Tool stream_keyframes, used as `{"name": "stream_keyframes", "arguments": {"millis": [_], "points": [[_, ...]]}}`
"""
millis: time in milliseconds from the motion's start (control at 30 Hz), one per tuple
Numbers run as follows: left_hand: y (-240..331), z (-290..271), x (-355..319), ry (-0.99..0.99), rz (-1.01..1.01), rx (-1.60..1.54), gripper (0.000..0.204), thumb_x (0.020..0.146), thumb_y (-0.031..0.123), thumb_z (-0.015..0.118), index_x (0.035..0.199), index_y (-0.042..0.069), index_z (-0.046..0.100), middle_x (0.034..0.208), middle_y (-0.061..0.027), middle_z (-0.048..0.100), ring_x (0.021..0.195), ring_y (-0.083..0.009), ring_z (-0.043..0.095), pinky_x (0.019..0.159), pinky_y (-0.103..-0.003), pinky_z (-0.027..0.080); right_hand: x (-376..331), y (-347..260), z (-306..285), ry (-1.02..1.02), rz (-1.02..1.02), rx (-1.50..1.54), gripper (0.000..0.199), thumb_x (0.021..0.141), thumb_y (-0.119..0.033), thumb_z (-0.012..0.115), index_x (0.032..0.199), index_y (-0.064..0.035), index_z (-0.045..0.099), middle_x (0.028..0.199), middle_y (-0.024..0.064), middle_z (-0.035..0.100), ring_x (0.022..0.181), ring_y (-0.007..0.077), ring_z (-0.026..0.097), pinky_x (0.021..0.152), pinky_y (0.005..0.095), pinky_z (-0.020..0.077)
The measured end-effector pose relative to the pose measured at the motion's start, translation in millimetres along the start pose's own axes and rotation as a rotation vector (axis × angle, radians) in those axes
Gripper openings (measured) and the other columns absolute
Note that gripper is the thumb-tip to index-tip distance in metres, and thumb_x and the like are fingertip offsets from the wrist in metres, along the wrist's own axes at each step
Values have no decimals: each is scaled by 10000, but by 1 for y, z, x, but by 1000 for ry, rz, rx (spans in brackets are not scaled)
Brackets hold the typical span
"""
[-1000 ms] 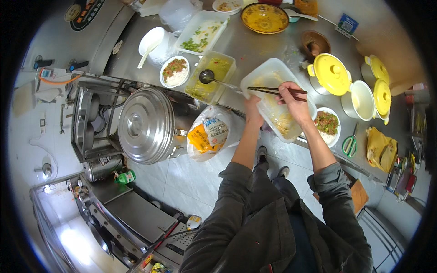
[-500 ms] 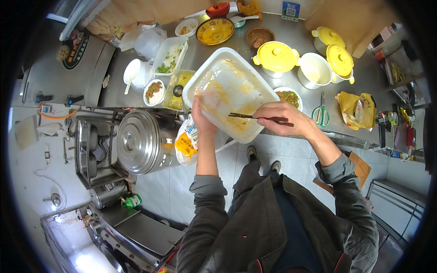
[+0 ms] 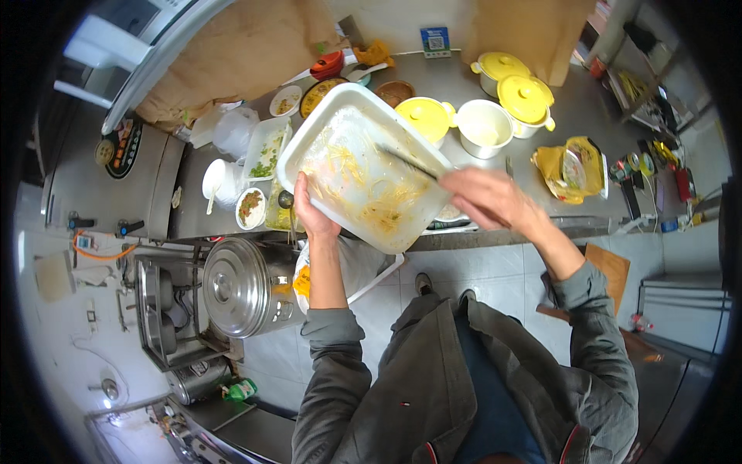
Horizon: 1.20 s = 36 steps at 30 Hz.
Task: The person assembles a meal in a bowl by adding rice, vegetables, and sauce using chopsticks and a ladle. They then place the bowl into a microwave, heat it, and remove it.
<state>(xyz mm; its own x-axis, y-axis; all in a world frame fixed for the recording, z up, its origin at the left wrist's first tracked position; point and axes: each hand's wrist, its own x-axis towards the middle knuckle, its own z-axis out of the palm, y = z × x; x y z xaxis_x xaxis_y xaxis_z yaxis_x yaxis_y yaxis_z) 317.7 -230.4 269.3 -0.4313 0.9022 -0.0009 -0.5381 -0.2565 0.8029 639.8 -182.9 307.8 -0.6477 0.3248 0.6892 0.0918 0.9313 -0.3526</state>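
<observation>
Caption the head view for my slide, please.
Left hand holds a food-smeared white tub; right hand holds chopsticks over it, with yellow-lidded pots beyond on a steel counter.

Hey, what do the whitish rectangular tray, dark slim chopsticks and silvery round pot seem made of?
Whitish rectangular tray: probably plastic, smooth, softly shiny, with molded-looking rounded corners. Dark slim chopsticks: perhaps wood, but blur hides their finish. Silvery round pot: apparently polished metal, likely stainless steel, given its bright reflections.

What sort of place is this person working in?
Most likely a restaurant or other commercial kitchen: there is a long metal counter, a very large lidded steel pot, and several yellow-lidded pots.
</observation>
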Motion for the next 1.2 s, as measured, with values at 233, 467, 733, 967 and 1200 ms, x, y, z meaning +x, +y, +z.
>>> {"name": "stream_keyframes", "arguments": {"millis": [233,467,733,967,1200], "points": [[-7,28,-1,-104,57,-15,594,1045,463,388,1425,10,446,1349,-155,575,1206,-283,580,1015,-425,480,-23,-6,-2,-119,65,139,234,891,-34,663,1117,25,660,1068,199,686,960,368,678,810,412,572],[-14,44,-13,-219,-1,-14,726,1022,597,385,1492,43,372,1447,-141,493,1297,-287,508,1066,-436,443,-7,-5,5,-81,29,150,282,879,-18,659,1150,55,637,1152,211,655,1037,373,650,900,407,543],[-21,56,-16,-270,-39,-64,786,995,652,382,1509,59,352,1480,-124,466,1334,-284,471,1102,-440,408,12,8,-11,112,32,-22,289,898,-44,648,1178,26,629,1157,181,666,1039,344,653,907,401,535],[-34,65,-24,-231,-16,28,805,982,673,386,1513,70,347,1478,-119,468,1343,-279,459,1120,-441,384,-6,-9,-16,82,224,311,228,943,-34,599,1161,20,637,1045,169,684,982,310,669,846,382,533],[-74,48,-17,-70,213,17,791,1001,648,383,1507,44,310,1497,-136,421,1345,-287,452,1125,-441,377,-12,-75,65,279,403,465,242,903,32,614,1144,23,638,873,138,631,731,271,613,653,341,496]]}}
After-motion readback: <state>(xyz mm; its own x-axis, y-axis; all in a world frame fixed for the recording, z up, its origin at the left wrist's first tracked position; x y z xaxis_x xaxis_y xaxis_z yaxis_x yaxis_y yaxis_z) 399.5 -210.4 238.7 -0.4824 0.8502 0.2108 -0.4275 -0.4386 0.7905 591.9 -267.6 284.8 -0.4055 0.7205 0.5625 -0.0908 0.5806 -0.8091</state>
